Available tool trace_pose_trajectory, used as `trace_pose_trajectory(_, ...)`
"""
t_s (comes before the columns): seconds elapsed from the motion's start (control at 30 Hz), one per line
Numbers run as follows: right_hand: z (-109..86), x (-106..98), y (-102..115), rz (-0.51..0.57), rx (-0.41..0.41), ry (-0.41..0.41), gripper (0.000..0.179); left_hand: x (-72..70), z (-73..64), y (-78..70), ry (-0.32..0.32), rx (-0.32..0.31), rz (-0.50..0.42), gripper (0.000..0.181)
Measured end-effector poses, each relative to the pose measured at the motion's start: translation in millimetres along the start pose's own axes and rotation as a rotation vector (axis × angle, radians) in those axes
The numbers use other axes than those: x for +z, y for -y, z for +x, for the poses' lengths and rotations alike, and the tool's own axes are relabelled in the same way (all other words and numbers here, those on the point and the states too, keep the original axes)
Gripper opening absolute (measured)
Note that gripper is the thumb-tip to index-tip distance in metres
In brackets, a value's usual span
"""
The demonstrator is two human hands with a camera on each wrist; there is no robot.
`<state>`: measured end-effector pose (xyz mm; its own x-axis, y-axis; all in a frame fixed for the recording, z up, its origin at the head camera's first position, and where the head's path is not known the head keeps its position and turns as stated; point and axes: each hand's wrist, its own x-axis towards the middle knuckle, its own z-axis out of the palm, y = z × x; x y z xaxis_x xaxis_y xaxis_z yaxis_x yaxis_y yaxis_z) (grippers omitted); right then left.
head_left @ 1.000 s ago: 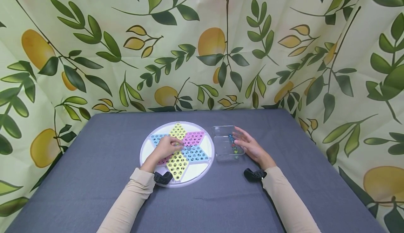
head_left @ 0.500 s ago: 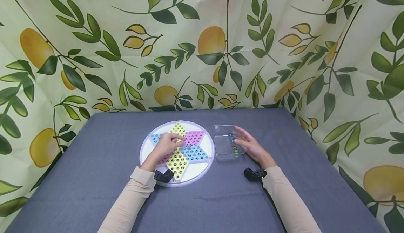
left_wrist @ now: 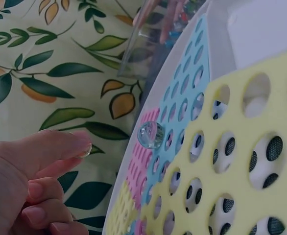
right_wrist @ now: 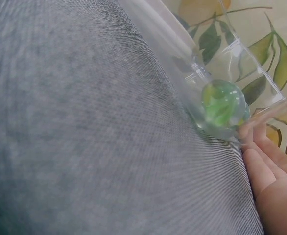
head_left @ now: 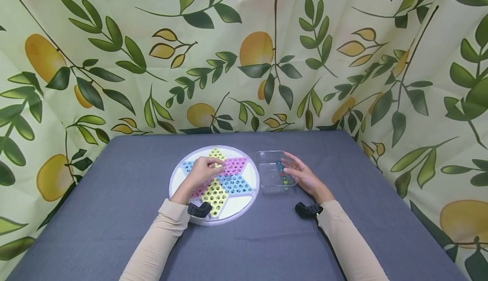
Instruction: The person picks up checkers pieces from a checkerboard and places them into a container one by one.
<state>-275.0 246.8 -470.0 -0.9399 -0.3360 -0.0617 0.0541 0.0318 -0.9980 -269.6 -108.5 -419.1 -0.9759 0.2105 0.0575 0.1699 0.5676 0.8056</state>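
A round white Chinese checkers board (head_left: 238,207) with a yellow, pink and blue star of holes lies on the table. My left hand (head_left: 203,172) is over its upper left part; in the left wrist view, its thumb and index finger pinch a clear glass marble (left_wrist: 86,150), mostly hidden. Another clear marble (left_wrist: 151,134) sits in a hole near the blue section. To the right of the board is a clear plastic box (head_left: 267,183) with several coloured marbles (head_left: 284,177) along its right side. My right hand (head_left: 305,179) grips that side, thumb over the rim.
A grey cloth (head_left: 244,255) covers the table. Behind and at the sides hangs a curtain (head_left: 228,61) printed with leaves and fruit. A green marble (right_wrist: 223,104) shows through the box's near corner in the right wrist view.
My left hand has shifted slightly right and away from me over the board, fingers still pinched. My right hand and the box stay in place.
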Motion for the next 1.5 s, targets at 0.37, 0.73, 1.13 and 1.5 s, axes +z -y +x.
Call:
trace_pose_trajectory(0.37, 0.3, -1.2, -3.0, -0.009, 0.002, -0.003, 0.072, 4.5, 0.7, -13.2, 0.014, -0.005, -0.050, 0.026)
trace_pose_trajectory(0.73, 1.9, -1.5, -3.7, 0.006, -0.013, 0.010, 0.072, 9.6, 3.5, -24.1, 0.025, 0.059, -0.086, 0.025)
trace_pose_trajectory(1.13, -0.2, -0.3, -2.4, -0.008, 0.002, 0.003, 0.071, 21.7, 1.9, -36.5, 0.032, 0.084, -0.098, 0.028)
trace_pose_trajectory(1.5, 0.8, -1.0, -4.0, 0.016, -0.039, 0.014, 0.071, 26.0, 1.4, -45.3, 0.050, 0.101, -0.095, 0.032)
